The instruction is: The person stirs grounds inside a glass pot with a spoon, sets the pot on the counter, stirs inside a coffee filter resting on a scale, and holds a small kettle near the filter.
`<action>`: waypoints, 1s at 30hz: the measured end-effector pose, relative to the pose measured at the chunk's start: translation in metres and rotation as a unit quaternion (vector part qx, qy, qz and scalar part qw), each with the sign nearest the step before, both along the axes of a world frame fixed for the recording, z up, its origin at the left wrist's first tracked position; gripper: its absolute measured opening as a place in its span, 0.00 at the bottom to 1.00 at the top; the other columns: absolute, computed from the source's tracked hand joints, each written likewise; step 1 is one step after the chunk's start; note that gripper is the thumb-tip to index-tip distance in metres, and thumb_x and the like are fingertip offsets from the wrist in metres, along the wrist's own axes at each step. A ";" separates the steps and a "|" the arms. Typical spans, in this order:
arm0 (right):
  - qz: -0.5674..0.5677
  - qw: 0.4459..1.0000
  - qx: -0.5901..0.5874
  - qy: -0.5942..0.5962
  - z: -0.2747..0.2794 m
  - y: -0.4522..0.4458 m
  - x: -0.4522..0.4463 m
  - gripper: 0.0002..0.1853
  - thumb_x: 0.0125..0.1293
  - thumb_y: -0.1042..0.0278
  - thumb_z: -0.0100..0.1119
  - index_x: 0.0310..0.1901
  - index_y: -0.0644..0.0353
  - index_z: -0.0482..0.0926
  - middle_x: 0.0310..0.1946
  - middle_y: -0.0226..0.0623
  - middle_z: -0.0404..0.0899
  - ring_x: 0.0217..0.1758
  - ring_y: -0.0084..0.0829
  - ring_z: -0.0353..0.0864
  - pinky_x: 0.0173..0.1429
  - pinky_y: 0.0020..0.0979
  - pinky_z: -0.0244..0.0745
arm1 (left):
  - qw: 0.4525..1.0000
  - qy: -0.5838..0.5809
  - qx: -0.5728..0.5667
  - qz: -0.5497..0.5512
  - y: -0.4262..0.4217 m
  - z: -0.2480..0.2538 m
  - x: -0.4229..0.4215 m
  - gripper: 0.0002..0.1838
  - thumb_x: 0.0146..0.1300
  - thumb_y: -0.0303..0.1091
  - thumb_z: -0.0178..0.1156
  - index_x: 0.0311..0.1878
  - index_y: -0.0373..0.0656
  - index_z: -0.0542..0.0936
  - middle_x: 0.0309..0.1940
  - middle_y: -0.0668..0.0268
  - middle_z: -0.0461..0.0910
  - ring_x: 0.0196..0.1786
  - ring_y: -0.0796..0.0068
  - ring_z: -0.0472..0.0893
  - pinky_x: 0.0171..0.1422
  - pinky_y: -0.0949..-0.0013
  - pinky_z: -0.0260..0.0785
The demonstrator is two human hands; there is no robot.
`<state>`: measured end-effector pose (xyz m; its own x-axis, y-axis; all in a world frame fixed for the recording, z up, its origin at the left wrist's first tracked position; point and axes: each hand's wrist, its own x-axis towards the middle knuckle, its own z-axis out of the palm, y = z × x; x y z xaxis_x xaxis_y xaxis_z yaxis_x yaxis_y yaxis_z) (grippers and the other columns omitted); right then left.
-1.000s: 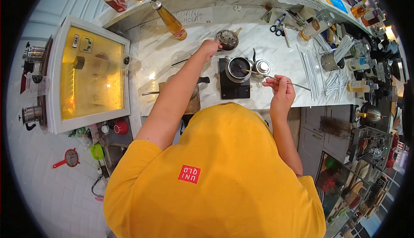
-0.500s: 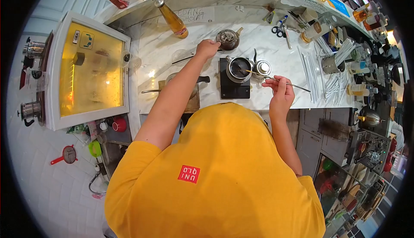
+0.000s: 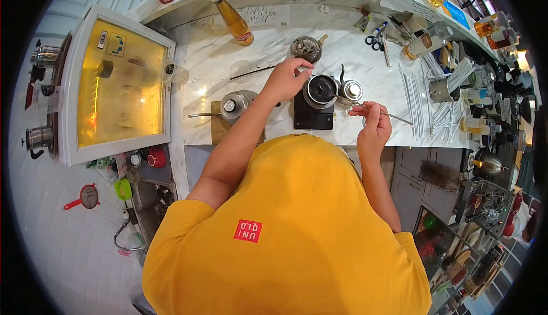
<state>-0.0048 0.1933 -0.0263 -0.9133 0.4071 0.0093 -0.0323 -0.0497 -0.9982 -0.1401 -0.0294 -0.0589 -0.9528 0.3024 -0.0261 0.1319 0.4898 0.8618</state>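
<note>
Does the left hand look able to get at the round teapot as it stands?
Probably yes: the left hand is right by the round teapot, thumb and fingers seemingly parted, and I see nothing blocking the way.

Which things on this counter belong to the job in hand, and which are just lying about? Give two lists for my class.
Likely in the job:
thin metal stirrer, in the right hand
metal pot, beside the left hand
black scale, under the pot

Probably just lying about:
amber bottle
scissors
white straws
</note>
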 end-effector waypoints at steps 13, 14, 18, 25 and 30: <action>-0.005 0.999 0.031 -0.005 0.008 -0.001 -0.006 0.16 0.83 0.61 0.46 0.46 0.67 0.78 0.35 0.41 0.88 0.36 0.27 0.87 0.50 0.29 0.76 | 0.987 -0.105 0.121 0.033 0.000 -0.025 0.010 0.15 0.74 0.40 0.63 0.53 0.39 0.86 0.43 0.68 0.88 0.43 0.81 0.81 0.53 0.73 0.74; -0.003 0.999 0.046 -0.003 0.009 -0.001 -0.007 0.16 0.83 0.61 0.46 0.46 0.67 0.78 0.36 0.43 0.87 0.36 0.29 0.88 0.50 0.29 0.77 | 0.986 -0.103 0.127 0.034 0.000 -0.027 0.010 0.15 0.74 0.40 0.63 0.53 0.39 0.86 0.42 0.68 0.87 0.43 0.82 0.81 0.52 0.73 0.74; 0.013 0.997 0.074 0.001 0.012 -0.002 -0.006 0.17 0.84 0.62 0.45 0.47 0.68 0.77 0.35 0.44 0.87 0.36 0.32 0.88 0.49 0.30 0.78 | 0.983 -0.121 0.131 0.050 0.003 -0.025 0.011 0.14 0.73 0.39 0.63 0.53 0.39 0.86 0.42 0.69 0.87 0.42 0.82 0.81 0.52 0.74 0.74; 0.004 0.993 0.115 0.027 0.018 -0.005 -0.009 0.15 0.83 0.64 0.48 0.46 0.68 0.79 0.33 0.42 0.87 0.36 0.28 0.87 0.47 0.27 0.77 | 0.984 -0.083 0.137 0.081 0.005 -0.035 0.017 0.13 0.72 0.38 0.65 0.49 0.39 0.86 0.38 0.69 0.87 0.38 0.81 0.80 0.48 0.73 0.74; 0.050 0.961 0.262 0.070 0.019 -0.002 0.002 0.13 0.81 0.69 0.52 0.44 0.70 0.82 0.33 0.40 0.88 0.36 0.26 0.87 0.45 0.26 0.78 | 0.984 -0.054 0.134 0.101 0.002 -0.036 0.024 0.12 0.70 0.37 0.66 0.46 0.38 0.85 0.36 0.66 0.87 0.36 0.79 0.82 0.46 0.71 0.75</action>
<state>-0.0032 0.1918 -0.0074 -0.9225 0.2228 0.3153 -0.1899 0.4491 -0.8731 -0.1162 -0.0270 -0.0953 -0.9903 0.1169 -0.0747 -0.0435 0.2492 0.9675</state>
